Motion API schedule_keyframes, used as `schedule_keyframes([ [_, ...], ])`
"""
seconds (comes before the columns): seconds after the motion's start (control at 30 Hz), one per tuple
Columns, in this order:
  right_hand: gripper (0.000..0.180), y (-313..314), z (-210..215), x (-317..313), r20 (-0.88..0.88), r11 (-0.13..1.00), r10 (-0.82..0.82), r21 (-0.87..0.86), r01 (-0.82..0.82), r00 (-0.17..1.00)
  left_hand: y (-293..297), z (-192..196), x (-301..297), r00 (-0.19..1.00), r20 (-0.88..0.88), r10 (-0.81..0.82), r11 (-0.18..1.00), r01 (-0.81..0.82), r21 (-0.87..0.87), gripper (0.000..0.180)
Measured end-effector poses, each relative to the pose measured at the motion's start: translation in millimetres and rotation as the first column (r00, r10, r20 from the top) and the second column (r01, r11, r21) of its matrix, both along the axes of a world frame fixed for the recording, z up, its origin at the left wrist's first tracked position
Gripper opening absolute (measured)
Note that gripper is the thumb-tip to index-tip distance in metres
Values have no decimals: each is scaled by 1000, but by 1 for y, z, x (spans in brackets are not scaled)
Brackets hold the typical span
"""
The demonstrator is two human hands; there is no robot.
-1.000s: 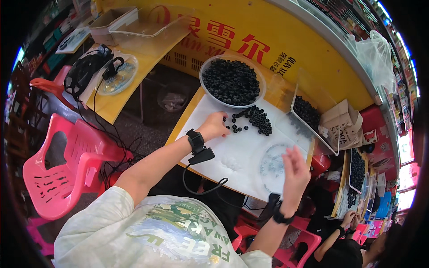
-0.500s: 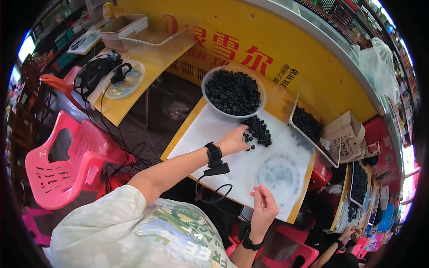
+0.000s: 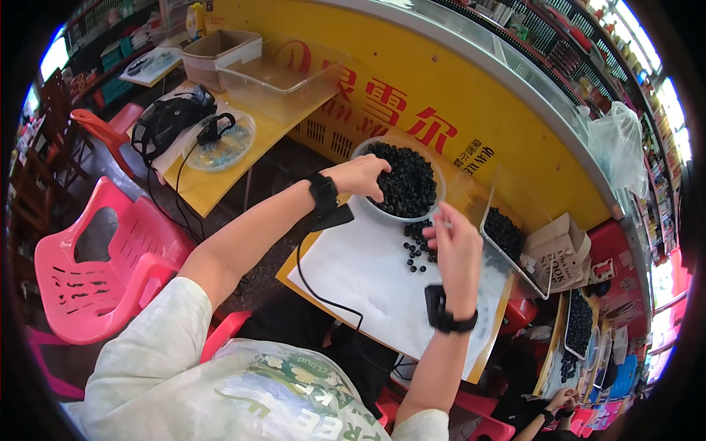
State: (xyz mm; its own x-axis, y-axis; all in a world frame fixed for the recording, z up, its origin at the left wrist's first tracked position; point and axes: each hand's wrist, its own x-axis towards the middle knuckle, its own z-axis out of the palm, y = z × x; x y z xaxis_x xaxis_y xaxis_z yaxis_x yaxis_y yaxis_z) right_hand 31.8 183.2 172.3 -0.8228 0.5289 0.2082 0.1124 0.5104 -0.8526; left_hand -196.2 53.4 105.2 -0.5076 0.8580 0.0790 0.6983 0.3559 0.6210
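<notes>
A round clear bowl (image 3: 379,212) heaped with small black ring-like beads (image 3: 408,180) stands at the far end of the white-topped table. My left hand (image 3: 360,178) reaches over its left rim, thumb and fingers apart, the fingertips against the beads. By the bowl's right rim is my right hand (image 3: 457,237), slightly blurred, with its fingers bent toward the thumb; whether anything small is between them does not show. Loose black beads (image 3: 413,257) lie below the bowl, partly hidden by my right hand. Each wrist carries a black band.
A clear-walled tray of black beads (image 3: 504,234) stands on the right, beside a paper bag (image 3: 562,253). A pink chair (image 3: 110,253) is at left. Another yellow table bears a black bag (image 3: 173,121) and clear tub (image 3: 283,77). A cable hangs from my left wrist. Another person's hands (image 3: 562,400) are lower right.
My left hand has left the loose beads and moved up to the bowl. My right hand has risen from the table's near side to the bowl's right rim.
</notes>
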Motion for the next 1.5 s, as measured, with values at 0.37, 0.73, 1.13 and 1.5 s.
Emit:
schedule_keyframes([
  [0.37,40,70,-80,-140,232,863,19,-496,101,973,61,-16,-49,846,517,131,988,-70,-137,67],
  [0.73,46,92,-105,-163,326,592,68,-774,225,943,105,-23,-30,564,776,283,955,-240,-173,57],
  [1.13,43,88,-136,-179,-40,246,-35,-969,-30,999,125,-48,0,793,457,402,845,-514,150,44],
  [1.5,45,45,-67,-140,-388,379,-25,-856,-351,921,133,-2,35,838,377,395,697,-541,471,35],
])
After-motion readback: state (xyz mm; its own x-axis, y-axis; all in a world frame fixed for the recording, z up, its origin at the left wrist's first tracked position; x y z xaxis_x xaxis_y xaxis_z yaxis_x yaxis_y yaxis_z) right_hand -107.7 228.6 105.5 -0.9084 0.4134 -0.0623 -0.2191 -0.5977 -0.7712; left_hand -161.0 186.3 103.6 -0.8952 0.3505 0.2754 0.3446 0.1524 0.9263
